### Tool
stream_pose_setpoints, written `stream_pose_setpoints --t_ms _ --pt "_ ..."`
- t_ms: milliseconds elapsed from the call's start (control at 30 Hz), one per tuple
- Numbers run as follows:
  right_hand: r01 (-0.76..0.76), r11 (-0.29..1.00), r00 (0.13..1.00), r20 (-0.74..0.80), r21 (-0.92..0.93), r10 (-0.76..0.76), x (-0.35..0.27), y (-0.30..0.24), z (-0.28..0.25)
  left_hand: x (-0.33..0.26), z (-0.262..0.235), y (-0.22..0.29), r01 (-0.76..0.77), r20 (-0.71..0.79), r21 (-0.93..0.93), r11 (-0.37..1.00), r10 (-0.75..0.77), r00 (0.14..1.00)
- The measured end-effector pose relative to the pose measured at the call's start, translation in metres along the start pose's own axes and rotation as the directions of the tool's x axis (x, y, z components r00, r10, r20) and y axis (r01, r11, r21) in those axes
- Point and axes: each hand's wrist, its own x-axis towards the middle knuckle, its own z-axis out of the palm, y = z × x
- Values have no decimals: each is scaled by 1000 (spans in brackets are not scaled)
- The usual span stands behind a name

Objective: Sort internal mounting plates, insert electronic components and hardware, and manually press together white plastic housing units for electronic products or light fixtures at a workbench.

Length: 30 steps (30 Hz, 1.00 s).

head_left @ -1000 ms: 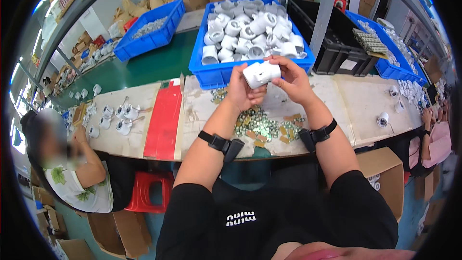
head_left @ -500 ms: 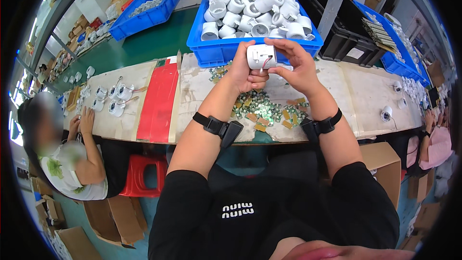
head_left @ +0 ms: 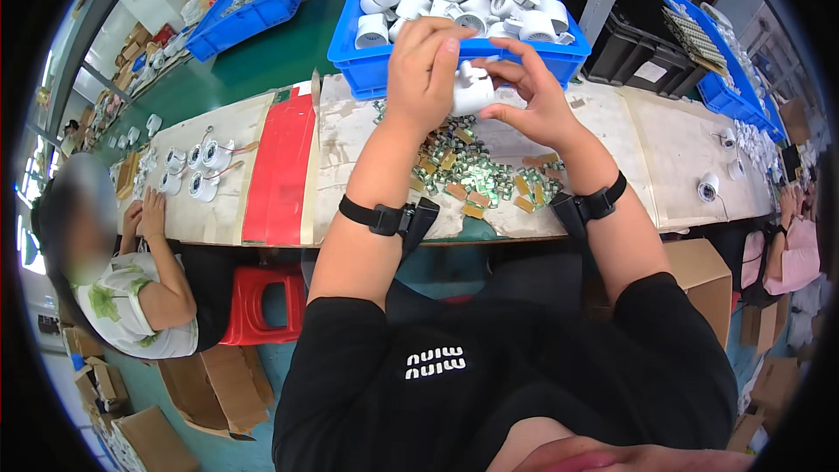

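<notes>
1. Here's the white housing [head_left: 473,93], up above the desk [head_left: 341,149], near the blue crate [head_left: 361,74].
2. Right hand [head_left: 535,96] at its right side, half curled, thumb and fingers holding it.
3. Left hand [head_left: 424,72] at its left, fingers bent, hiding that end; whether it grips too, can't tell.

White cylindrical part [head_left: 470,98] in the right hand [head_left: 539,105] – left hand [head_left: 423,80] alongside, small green pieces [head_left: 481,177] nearby, blue crate [head_left: 360,70] beyond

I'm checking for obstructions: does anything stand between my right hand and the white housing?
Nothing visible does. Your right hand meets the white housing directly, from its right side. Your left hand is at the opposite side, not between them.
</notes>
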Motion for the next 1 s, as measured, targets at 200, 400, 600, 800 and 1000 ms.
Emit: stream_pose_setpoints --t_ms 200,400,600,800,1000 --pt "63 978 995 -88 200 -46 1 4 9 -22 13 11 264 217 -571 777 -167 962" --pt "-436 799 892 -82 -414 445 6 24 -4 -9 7 -15 463 48 -808 365 -743 668" --pt "-134 777 968 86 -615 235 -2 42 3 -10 17 -17 504 12 -712 489 -709 705" --pt "-195 837 981 -115 -511 158 1 26 -8 -10 19 -6 589 145 -684 430 -711 688" --pt "-118 985 930 -333 124 153 4 11 -14 -17 28 -1 598 232 -595 536 -598 767"
